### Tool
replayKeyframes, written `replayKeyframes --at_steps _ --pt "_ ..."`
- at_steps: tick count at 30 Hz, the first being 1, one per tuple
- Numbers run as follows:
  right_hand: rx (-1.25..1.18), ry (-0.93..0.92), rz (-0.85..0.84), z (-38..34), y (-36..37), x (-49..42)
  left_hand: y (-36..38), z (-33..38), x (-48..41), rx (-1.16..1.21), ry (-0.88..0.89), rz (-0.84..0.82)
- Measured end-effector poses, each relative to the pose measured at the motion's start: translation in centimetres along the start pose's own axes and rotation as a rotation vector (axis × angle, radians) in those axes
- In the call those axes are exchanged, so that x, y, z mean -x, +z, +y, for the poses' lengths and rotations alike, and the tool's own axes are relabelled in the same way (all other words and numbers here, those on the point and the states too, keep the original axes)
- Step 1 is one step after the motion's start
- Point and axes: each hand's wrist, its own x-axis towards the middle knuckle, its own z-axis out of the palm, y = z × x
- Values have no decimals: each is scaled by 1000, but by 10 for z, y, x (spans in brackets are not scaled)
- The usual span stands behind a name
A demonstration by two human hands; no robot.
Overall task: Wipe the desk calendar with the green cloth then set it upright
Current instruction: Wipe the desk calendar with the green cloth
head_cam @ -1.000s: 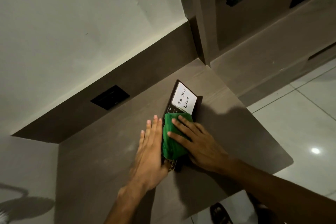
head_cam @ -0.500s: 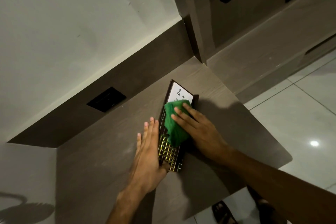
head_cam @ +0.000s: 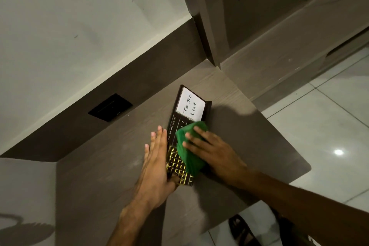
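While the desk calendar (head_cam: 180,126) lies flat on the grey-brown desk (head_cam: 111,166), its long side running from about five o'clock up toward twelve, both hands work at it. At the twelve o'clock end a white card (head_cam: 190,104) reading "To Do List" sits in a dark frame, and below it a column of month names runs along the nine o'clock edge, with small gold squares at the five o'clock end. On the calendar's middle rests the green cloth (head_cam: 189,148), bunched into a thick pad. Pressing down on the cloth is the right hand (head_cam: 211,150), fingers spread and laid flat over the fabric rather than curled round it, the forearm leading off toward four o'clock. Flat against the calendar's nine o'clock edge lies the left hand (head_cam: 157,166), fingers straight and together, pointing to twelve, the heel of the palm touching the calendar's lower corner; it closes on nothing. Set into the dark panel beyond the desk, at about ten o'clock from the calendar, is a black wall socket (head_cam: 110,107). Pale floor tiles (head_cam: 319,126) show at three o'clock.
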Motion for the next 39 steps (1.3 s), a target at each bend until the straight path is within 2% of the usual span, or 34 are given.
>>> replayKeyframes --at_steps 3,5,8,12,14,16,19,24,27,29,31,33,37,39 --pt "-26 -87 42 -5 2 -18 0 -2 1 -5 15 -9" --pt "-27 -17 102 6 -6 -35 0 -3 0 -11 6 -6" --pt "-6 125 56 20 -8 -22 -1 -2 0 3 -1 -8" --pt "-16 -38 8 1 2 -5 -1 -1 1 19 5 -3" --pt "-15 -75 79 0 -3 -27 -1 -1 0 10 8 -16" --pt "28 30 138 12 -13 -44 -2 -2 0 10 4 -20" --pt "68 262 138 21 -13 -27 -3 1 1 26 1 -16" --pt "228 32 -53 7 6 10 -3 0 0 21 -7 -17" --pt "234 227 49 35 -19 -17 -4 0 1 19 -5 -24" --pt "315 384 60 54 -38 -41 -4 0 1 22 -2 -28" --pt "348 461 48 57 -42 -50 -5 1 1 26 0 -28" --pt "325 440 28 35 -29 -41 -5 2 1 32 -2 -24" --pt "258 264 -81 -19 2 6 -5 3 2 32 1 -19" --pt "258 354 -34 -3 -6 -5 -5 3 2 28 0 -19"
